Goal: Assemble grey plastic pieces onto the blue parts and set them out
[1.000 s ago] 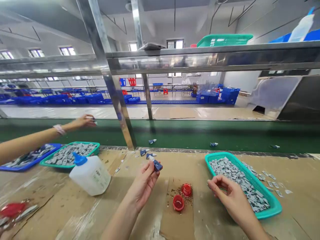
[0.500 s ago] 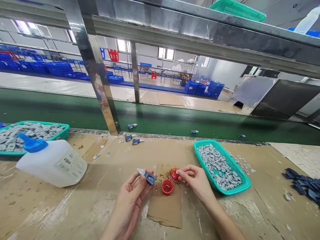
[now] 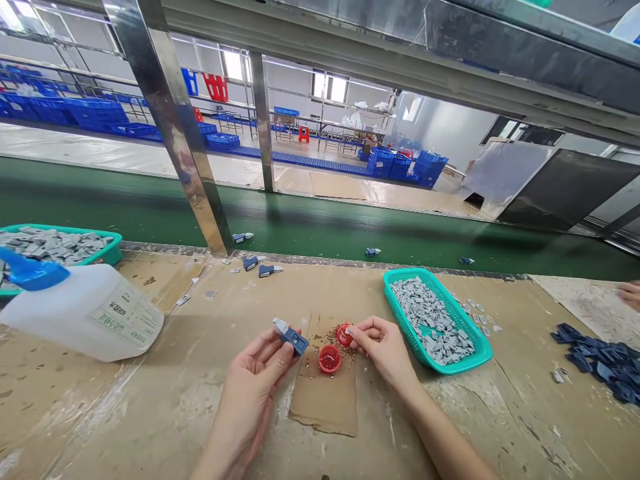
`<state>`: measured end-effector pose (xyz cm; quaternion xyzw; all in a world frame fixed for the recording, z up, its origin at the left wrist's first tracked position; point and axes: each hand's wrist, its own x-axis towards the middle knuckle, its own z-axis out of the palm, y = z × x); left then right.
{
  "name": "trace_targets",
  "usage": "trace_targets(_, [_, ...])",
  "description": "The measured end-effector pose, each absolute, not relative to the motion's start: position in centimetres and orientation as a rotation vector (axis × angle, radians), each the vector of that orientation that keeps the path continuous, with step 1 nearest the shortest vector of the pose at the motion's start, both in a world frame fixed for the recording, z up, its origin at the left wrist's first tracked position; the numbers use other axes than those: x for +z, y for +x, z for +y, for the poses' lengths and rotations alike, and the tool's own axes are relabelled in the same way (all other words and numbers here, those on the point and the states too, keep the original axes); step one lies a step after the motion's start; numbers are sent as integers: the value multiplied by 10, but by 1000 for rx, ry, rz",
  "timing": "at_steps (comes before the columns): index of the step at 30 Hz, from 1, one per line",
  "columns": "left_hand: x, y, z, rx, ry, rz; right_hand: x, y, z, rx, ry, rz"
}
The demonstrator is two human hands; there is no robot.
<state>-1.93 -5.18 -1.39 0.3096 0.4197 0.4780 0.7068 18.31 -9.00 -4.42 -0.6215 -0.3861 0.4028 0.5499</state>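
My left hand (image 3: 263,373) is closed around a dark blue plastic housing (image 3: 295,341) with a light grey tip, its hollow side facing up. My right hand (image 3: 380,347) pinches a small light grey plastic piece (image 3: 349,331) at the edge of a small red cap (image 3: 343,335). Whether the piece touches the inside of the cap I cannot tell. Just in front of that cap, between my hands, sits a second red cap (image 3: 329,359) with liquid in it. Both caps rest on a cardboard strip (image 3: 325,407) marked with brown drops.
A green basket (image 3: 480,353) of grey pieces stands right of my right hand. Dark blue housings (image 3: 600,363) lie farther right, near another person's hand (image 3: 631,293). At left are a white bottle (image 3: 85,320) and another green basket (image 3: 113,252). Several assembled parts lie on the green belt (image 3: 320,223).
The view has tilted and shifted slightly. Parts on the belt have slid a little left. Another person's hand has appeared at the right edge. Both my hands keep their grips.
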Motion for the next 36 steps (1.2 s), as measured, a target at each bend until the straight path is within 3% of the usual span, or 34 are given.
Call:
trace_targets(14, [-16, -6, -62, 988, 975, 950, -6, 142, -116, 1108, -1111, -954])
trace_targets(29, [-15, -2, -73, 1012, 1039, 935, -16, 136, -117, 1317, -1097, -1002])
trace_targets(36, [-18, 8, -98, 1025, 1156, 803, -15, 163, -135, 1150, -1280, -1198])
